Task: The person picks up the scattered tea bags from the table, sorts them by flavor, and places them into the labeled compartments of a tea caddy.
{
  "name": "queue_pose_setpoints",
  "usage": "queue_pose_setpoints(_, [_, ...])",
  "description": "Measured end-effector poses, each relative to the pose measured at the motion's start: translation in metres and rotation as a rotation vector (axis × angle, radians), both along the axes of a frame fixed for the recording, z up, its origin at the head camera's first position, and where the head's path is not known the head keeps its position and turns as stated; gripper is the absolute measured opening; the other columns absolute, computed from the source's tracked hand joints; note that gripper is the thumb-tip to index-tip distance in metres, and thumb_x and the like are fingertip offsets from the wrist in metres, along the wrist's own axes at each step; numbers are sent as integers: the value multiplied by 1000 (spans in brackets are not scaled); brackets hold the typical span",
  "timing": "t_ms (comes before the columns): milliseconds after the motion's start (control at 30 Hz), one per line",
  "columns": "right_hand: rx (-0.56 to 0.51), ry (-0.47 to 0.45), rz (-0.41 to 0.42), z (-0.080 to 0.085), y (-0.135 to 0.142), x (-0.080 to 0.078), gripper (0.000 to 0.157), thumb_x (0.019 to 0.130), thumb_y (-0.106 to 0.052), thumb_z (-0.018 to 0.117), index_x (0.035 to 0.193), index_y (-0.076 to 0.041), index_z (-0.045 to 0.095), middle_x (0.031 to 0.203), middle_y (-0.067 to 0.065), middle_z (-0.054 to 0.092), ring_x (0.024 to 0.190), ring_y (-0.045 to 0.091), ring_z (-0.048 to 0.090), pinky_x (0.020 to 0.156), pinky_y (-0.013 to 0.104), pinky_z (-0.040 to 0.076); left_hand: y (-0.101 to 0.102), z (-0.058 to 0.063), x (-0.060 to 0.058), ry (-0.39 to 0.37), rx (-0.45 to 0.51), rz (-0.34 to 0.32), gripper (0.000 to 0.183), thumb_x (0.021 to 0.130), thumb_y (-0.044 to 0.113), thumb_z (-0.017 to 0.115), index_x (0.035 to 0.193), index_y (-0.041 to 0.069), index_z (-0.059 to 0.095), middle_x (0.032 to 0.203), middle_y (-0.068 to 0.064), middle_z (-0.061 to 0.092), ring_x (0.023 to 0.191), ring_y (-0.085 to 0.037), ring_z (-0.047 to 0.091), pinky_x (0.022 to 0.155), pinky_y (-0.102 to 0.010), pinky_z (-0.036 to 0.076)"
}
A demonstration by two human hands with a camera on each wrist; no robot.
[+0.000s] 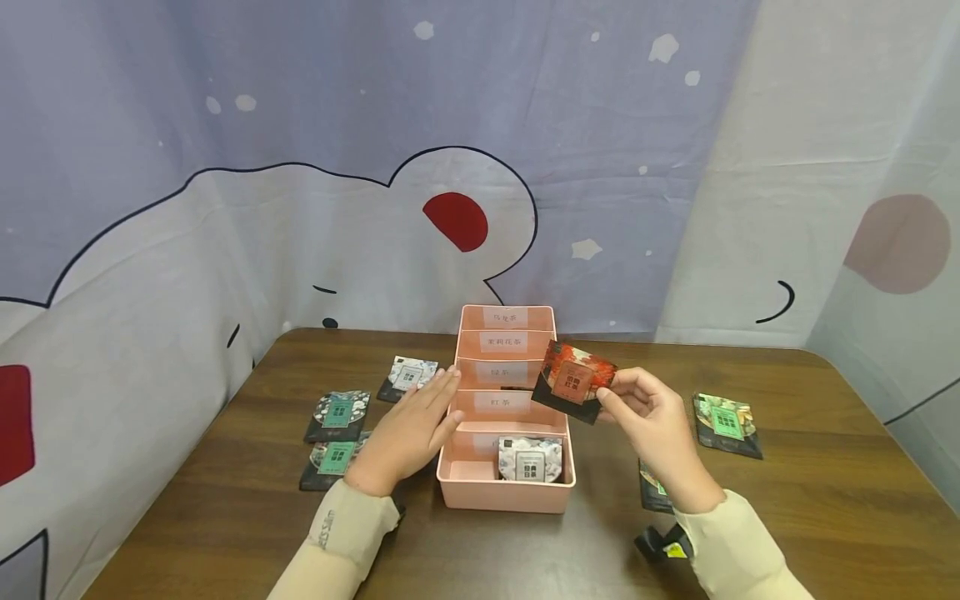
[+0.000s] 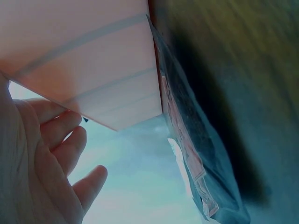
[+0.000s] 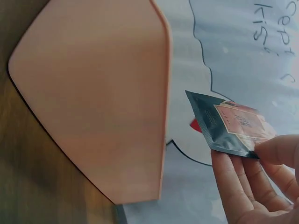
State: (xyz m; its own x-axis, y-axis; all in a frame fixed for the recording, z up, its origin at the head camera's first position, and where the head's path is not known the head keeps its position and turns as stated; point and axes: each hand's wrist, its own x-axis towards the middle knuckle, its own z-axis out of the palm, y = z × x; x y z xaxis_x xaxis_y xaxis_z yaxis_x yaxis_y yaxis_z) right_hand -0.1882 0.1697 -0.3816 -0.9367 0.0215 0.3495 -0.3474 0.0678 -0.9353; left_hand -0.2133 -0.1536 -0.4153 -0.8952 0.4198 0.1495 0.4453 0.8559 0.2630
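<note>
My right hand (image 1: 647, 417) pinches a red and black tea sachet (image 1: 574, 382) between thumb and fingers, held above the right rim of a pink divided box (image 1: 507, 497). In the right wrist view that sachet (image 3: 229, 123) is tilted, beside the box's outer wall (image 3: 93, 107). My left hand (image 1: 411, 429) lies with fairly straight fingers at the box's left rim; the left wrist view shows its fingertips at the rim. A white-patterned sachet (image 1: 530, 460) stands in the front compartment. Paper labels mark the compartments, including one label (image 1: 500, 402) on the divider behind the front compartment.
Left of the box lie a white and black sachet (image 1: 407, 377) and two green-labelled sachets, the upper one (image 1: 337, 415) near the lower one (image 1: 330, 464). A green sachet (image 1: 726, 425) lies at right, another (image 1: 654, 487) partly behind my right wrist. A patterned curtain (image 1: 300, 100) hangs behind the table.
</note>
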Motion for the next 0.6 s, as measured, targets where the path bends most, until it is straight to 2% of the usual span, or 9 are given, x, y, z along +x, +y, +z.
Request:
queue_pose_setpoints(267, [57, 49, -5, -6, -10, -4, 11, 91, 6, 70, 99, 12, 65, 84, 1, 72, 72, 14, 72, 69, 33, 62, 1, 0, 0, 4, 4, -3, 64, 109, 44, 39, 161, 9, 27, 167, -5, 25, 154, -25, 22, 123, -51, 21])
queue_pose_setpoints(367, [75, 63, 9, -10, -12, -5, 10, 90, 8, 70, 98, 12, 66, 84, 7, 73, 71, 15, 72, 69, 33, 62, 1, -1, 0, -1, 1, -1, 64, 109, 44, 39, 161, 10, 27, 167, -4, 24, 154, -24, 21, 124, -51, 21])
queue_pose_setpoints(600, [113, 109, 23, -17, -20, -7, 11, 88, 11, 71, 97, 10, 66, 90, 24, 71, 76, 9, 71, 73, 24, 61, 0, 1, 1, -4, -6, 2, 64, 109, 45, 37, 161, 10, 26, 167, -3, 23, 154, -23, 20, 123, -51, 21])
